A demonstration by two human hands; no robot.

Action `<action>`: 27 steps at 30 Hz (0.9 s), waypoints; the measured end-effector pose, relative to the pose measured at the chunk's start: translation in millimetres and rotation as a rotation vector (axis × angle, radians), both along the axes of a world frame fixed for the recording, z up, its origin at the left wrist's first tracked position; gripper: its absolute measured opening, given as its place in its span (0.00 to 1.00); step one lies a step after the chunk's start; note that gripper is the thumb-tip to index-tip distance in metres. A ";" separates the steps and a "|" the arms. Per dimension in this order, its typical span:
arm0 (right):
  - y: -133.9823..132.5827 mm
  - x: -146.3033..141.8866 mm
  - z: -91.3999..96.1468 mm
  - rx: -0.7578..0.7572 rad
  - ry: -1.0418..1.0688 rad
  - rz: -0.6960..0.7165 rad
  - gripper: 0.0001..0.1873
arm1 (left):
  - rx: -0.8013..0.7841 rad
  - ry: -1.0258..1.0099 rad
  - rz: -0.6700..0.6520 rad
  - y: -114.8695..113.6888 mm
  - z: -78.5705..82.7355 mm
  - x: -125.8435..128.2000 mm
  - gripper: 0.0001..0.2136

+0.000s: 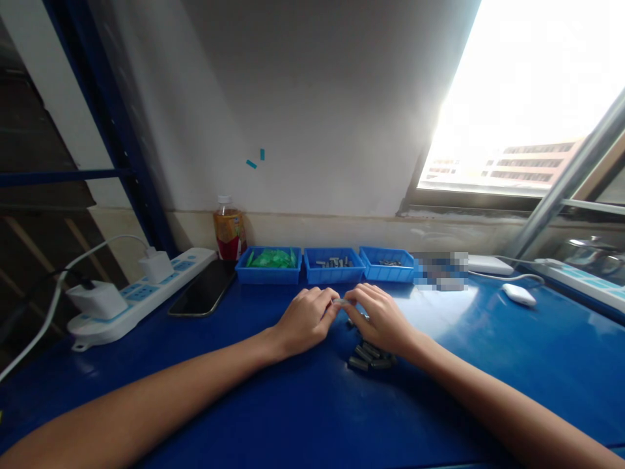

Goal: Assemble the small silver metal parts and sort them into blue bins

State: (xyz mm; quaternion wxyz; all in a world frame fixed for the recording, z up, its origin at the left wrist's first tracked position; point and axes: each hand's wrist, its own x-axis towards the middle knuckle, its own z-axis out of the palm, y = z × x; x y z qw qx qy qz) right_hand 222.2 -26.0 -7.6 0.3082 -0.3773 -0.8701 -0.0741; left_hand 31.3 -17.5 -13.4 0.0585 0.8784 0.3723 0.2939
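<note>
My left hand (308, 318) and my right hand (381, 319) meet over the blue table (293, 417), fingers curled. Together they pinch a small clear or grey piece (343, 303) between the fingertips; I cannot make out exactly what it is. Several small grey metal cylinders (367, 358) lie in a loose pile on the table, just under and beside my right wrist. Behind the hands stand three blue trays: one with green pieces (269, 260), one with grey parts (334, 262), one with a few small dark parts (388, 262).
A dark phone (204, 288) lies at the left, next to a white power strip (141, 293) with two plugged chargers. A drink bottle (229, 229) stands by the wall. A white mouse (519, 294) and a white box (489, 264) are at the right, under the window.
</note>
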 end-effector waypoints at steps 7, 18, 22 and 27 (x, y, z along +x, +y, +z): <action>-1.5 -0.2 -0.2 0.018 0.024 0.062 0.05 | 0.007 0.084 0.019 0.8 1.3 -0.3 0.17; 2.1 1.6 -1.0 -0.016 0.050 0.022 0.08 | 0.019 0.025 0.010 0.2 -0.8 1.0 0.12; -0.3 1.1 -0.2 -0.013 0.053 0.038 0.07 | 0.014 0.048 0.016 1.6 -0.6 1.2 0.15; 10.3 5.0 5.4 0.064 0.042 0.007 0.07 | -0.038 0.062 -0.001 4.2 -3.1 1.1 0.14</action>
